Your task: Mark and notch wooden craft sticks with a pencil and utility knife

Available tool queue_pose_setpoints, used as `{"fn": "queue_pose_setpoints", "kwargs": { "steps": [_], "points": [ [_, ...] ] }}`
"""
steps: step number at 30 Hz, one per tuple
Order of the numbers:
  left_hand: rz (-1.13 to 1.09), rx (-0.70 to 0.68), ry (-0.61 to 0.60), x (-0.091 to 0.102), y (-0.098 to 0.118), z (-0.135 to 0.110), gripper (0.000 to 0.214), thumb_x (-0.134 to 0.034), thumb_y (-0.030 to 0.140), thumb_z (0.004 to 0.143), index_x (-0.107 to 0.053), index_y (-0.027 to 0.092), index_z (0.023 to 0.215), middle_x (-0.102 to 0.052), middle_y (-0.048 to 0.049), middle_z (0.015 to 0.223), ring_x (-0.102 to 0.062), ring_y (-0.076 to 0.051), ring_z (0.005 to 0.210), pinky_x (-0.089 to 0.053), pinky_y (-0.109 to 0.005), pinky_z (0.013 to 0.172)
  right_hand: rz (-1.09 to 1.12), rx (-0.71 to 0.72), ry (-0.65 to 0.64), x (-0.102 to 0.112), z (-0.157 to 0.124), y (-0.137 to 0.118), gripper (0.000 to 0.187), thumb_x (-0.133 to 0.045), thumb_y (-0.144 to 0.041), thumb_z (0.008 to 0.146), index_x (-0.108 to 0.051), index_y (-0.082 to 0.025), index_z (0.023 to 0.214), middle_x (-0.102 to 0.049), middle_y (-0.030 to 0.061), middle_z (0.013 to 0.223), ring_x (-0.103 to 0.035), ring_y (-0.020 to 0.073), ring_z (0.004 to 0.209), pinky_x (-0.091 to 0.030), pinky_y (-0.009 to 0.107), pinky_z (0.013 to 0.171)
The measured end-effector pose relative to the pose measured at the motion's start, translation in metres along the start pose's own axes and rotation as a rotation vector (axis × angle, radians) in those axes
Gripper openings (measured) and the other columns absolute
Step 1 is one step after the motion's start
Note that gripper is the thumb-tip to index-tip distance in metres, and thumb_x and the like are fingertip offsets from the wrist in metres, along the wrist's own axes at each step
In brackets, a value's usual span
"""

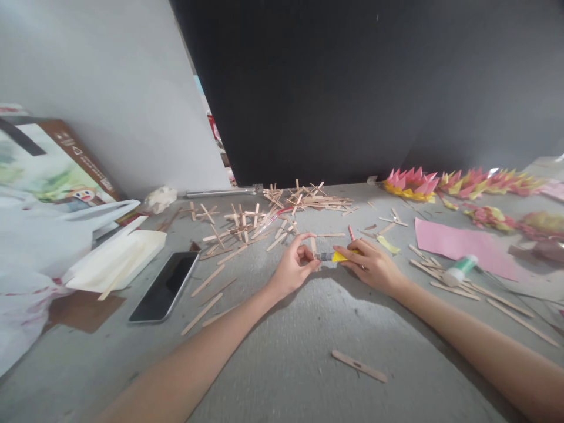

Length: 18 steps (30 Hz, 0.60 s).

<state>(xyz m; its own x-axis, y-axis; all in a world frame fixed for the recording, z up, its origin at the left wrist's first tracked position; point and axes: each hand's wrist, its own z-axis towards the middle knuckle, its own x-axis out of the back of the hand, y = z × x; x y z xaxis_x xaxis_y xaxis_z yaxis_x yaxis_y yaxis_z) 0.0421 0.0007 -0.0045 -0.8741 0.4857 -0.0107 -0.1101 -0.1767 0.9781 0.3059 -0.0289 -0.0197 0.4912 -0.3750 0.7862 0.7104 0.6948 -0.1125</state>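
My left hand (pixel 291 267) is closed, thumb and fingers pinching a short, upright wooden craft stick (pixel 314 244). From the other side, my right hand (pixel 374 265) grips a yellow utility knife (pixel 340 256), its grey front end reaching the stick at my left fingertips. Whether the blade touches the wood is too small to tell. A thin red-and-white striped stick (pixel 351 233) pokes up by the right fingers; its lower part is hidden. Nearer to me, a loose craft stick (pixel 359 366) with a dark mark lies flat on the grey table (pixel 282 358).
Behind my hands spreads a pile of crossed craft sticks (pixel 247 220). On the left are a phone (pixel 165 288), a white paper box (pixel 132 258) and a plastic bag (pixel 39 252). Pink paper (pixel 462 247), a glue stick (pixel 460 270) and folded-paper flowers (pixel 409 184) lie right.
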Motion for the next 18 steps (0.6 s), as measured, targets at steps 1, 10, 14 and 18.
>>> {"fn": "queue_pose_setpoints", "kwargs": {
  "steps": [1,10,14,18],
  "points": [
    [0.021,0.000,-0.005,0.0004,-0.0002,0.0000,0.062,-0.078,0.031,0.085,-0.049,0.021,0.139,-0.056,0.0060,0.075,-0.061,-0.013,0.068,-0.052,-0.029,0.074,-0.004,0.001,-0.002,0.0004,0.0000,-0.0001,0.039,-0.058,-0.024,0.103,-0.064,-0.026,0.142,-0.063,0.0093,0.102,-0.061,0.0218,0.090,-0.057,0.039,0.084],
    [0.268,0.006,-0.035,0.0057,-0.0047,0.0018,0.067,-0.074,0.028,0.087,-0.052,0.022,0.149,-0.053,0.0052,0.076,-0.053,-0.012,0.069,-0.047,-0.027,0.075,-0.058,0.008,-0.033,0.0028,0.0012,-0.0026,0.037,-0.058,-0.024,0.103,-0.067,-0.024,0.139,-0.063,0.0101,0.102,-0.059,0.0219,0.090,-0.055,0.037,0.082],
    [0.309,0.000,-0.037,0.0066,-0.0044,0.0011,0.066,-0.072,0.026,0.088,-0.051,0.023,0.151,-0.053,0.0046,0.077,-0.054,-0.012,0.070,-0.048,-0.028,0.076,-0.064,0.011,-0.040,0.0037,0.0025,-0.0044,0.035,-0.057,-0.026,0.104,-0.068,-0.023,0.137,-0.063,0.0104,0.101,-0.060,0.0218,0.089,-0.054,0.036,0.082],
    [0.317,-0.005,-0.033,0.0062,-0.0044,0.0006,0.066,-0.071,0.024,0.088,-0.052,0.022,0.151,-0.053,0.0049,0.077,-0.054,-0.012,0.070,-0.048,-0.028,0.077,-0.038,0.003,-0.044,0.0040,0.0030,-0.0046,0.038,-0.056,-0.026,0.105,-0.065,-0.025,0.141,-0.063,0.0097,0.101,-0.061,0.0219,0.089,-0.055,0.037,0.083]
  ]
}}
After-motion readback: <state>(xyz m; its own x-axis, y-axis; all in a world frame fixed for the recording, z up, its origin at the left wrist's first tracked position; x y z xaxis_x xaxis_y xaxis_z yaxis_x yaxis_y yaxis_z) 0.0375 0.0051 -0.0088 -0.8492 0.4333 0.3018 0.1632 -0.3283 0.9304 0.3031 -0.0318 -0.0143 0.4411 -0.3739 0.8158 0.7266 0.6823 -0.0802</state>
